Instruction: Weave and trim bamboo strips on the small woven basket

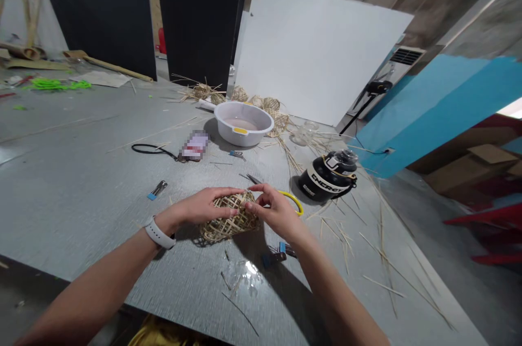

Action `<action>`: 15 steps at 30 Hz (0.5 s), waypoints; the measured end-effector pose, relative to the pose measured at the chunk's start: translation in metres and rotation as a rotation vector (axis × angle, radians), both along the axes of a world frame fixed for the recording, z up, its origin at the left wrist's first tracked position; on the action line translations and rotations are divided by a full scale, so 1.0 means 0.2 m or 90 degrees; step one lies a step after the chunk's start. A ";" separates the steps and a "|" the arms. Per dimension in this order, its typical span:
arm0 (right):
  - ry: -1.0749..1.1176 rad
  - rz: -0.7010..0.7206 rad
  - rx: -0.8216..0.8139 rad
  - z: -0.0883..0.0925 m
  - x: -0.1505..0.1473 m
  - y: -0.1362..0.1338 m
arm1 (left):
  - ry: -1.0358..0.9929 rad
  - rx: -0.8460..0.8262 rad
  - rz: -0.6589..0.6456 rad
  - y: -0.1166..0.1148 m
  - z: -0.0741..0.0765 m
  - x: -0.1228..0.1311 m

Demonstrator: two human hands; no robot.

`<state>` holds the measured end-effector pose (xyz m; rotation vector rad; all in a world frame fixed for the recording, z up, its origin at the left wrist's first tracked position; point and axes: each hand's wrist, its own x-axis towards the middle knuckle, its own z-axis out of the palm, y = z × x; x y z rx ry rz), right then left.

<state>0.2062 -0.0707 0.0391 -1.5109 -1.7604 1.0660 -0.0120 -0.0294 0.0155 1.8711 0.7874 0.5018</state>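
A small openwork basket of woven bamboo strips (pixel 228 223) lies on its side on the grey table, between my hands. My left hand (pixel 207 204) wraps over its left and upper side, thumb across the weave; a white watch band is on that wrist. At the basket's right end, my right hand (pixel 275 207) pinches the weave with thumb and fingers. Just beyond the right hand lie scissors with a yellow handle (pixel 297 203), partly hidden by it. Blue-and-metal clips (pixel 281 252) sit near the right wrist, and another clip (pixel 157 190) lies left of the basket.
A white basin (pixel 244 125) holding liquid stands farther back, with woven pieces (pixel 271 104) behind it. A black bottle (pixel 328 176) stands to the right. A phone (pixel 194 146) with a strap lies left. Loose strips (pixel 383 253) cover the right side; a small wet patch shows in front.
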 end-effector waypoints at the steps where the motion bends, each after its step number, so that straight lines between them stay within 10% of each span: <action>1: -0.005 -0.003 0.010 -0.01 0.00 0.00 | 0.002 0.011 0.008 0.00 0.00 0.00; 15: -0.030 -0.079 0.035 -0.06 -0.02 0.02 | 0.005 0.184 0.075 -0.03 0.01 0.03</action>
